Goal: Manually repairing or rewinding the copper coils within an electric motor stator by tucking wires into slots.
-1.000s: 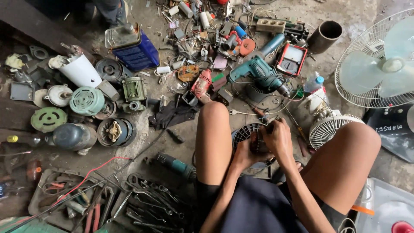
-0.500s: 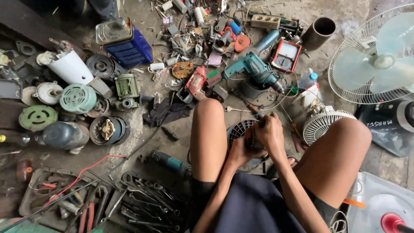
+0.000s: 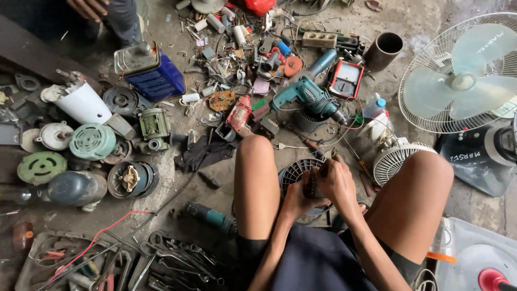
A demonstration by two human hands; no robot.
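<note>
I squat on a concrete floor with both knees up. Between my knees, my left hand [image 3: 297,200] and my right hand [image 3: 337,181] close together around a small dark ribbed motor part [image 3: 311,186]. Just under them on the floor lies a round black fan grille [image 3: 295,172]. What sits inside the grip is mostly hidden by my fingers.
A teal electric drill [image 3: 304,97], a red-framed meter [image 3: 346,79], a blue can [image 3: 151,73], several old motors [image 3: 92,141] at left, wrenches [image 3: 177,258] at bottom left, a white fan [image 3: 466,75] at right, a small white grille [image 3: 392,161]. Another person's hand [image 3: 89,7] at top left.
The view has shifted slightly, sliding the floor clutter up and left in frame. My hands stay together on the part between my knees.
</note>
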